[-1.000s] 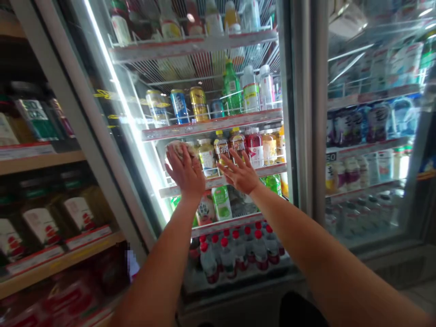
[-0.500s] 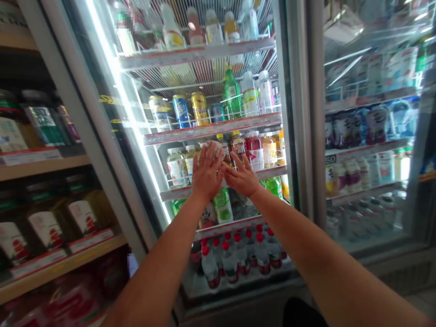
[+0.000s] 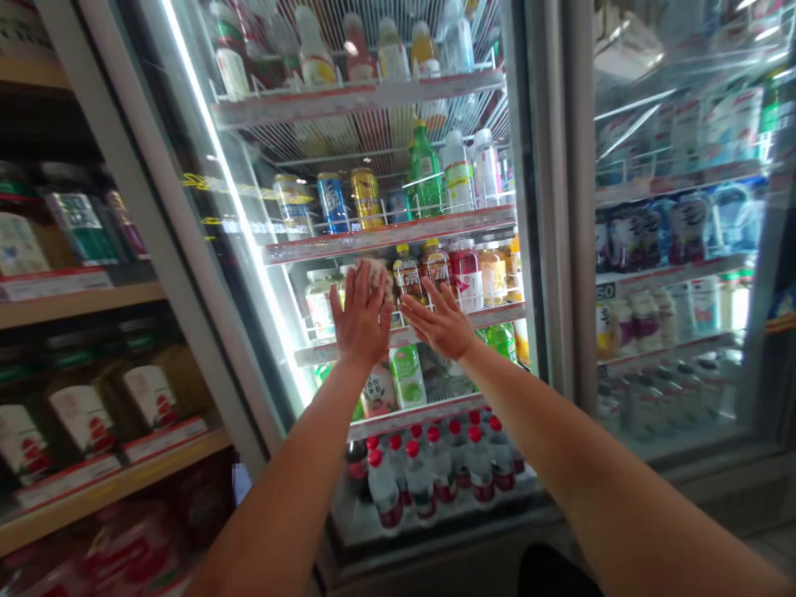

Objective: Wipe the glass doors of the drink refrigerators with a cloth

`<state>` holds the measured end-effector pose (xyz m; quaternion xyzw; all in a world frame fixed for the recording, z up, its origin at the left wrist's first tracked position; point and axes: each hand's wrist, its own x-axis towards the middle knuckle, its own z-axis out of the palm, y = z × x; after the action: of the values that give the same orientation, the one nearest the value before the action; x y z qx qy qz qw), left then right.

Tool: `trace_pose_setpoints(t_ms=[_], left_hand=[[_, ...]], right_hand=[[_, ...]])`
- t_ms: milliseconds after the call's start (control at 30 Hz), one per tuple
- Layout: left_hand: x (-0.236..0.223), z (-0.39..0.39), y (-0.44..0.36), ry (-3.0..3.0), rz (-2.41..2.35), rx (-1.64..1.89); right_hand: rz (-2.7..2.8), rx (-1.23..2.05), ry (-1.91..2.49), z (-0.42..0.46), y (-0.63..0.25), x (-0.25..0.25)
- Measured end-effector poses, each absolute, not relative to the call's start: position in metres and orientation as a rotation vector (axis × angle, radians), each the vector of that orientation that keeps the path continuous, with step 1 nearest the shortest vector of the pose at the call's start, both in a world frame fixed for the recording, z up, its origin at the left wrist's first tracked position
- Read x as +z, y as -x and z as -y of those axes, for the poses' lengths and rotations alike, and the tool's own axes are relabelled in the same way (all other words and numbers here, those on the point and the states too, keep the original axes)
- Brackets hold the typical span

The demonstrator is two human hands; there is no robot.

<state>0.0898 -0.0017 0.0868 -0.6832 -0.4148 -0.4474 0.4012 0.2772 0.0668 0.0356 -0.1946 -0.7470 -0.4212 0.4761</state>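
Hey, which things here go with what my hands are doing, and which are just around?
In use:
- cloth, under the spread left hand
- glass door, behind cloth and hands
- right hand, fingers spread at the door

Just around:
- red-capped bottles
- blue can
- gold can
- green bottle

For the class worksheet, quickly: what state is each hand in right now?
Left hand: open, laid over a cloth.
Right hand: open, holding nothing visible.

Shop: glass-fronted cooler (image 3: 555, 249) stocked with drinks (image 3: 366, 201), shelves (image 3: 80, 305) of large bottles (image 3: 80, 419), shelf-edge labels (image 3: 165, 441).
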Motion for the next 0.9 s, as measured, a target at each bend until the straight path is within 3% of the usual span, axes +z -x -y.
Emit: trace_pose_setpoints(t_ms=[133, 333, 467, 600, 733, 900], left_hand=[[0.118, 0.001, -0.112, 1.685, 1.118, -1.268], [0.127, 0.007, -0.134, 1.994, 0.896, -0.908], [0.133, 0.010, -0.106, 1.672, 1.069, -1.201], [0.099, 0.008, -0.089, 1.536, 1.101, -1.315], [0.059, 0.008, -0.082, 1.757, 0.978, -1.066], [0.072, 0.010, -0.064, 1.494, 1.173, -1.245]], right_hand=[[1.825, -1.016, 0.463, -0.070, -0.276, 0.035], [1.819, -1.100, 0.451, -0.076, -0.274, 0.031], [1.783, -1.150, 0.434, -0.072, -0.275, 0.031], [1.831, -1.093, 0.480, -0.068, -0.276, 0.033], [1.791, -1.049, 0.508, -0.066, -0.275, 0.033], [1.690, -1.076, 0.522, -0.064, -0.274, 0.034]])
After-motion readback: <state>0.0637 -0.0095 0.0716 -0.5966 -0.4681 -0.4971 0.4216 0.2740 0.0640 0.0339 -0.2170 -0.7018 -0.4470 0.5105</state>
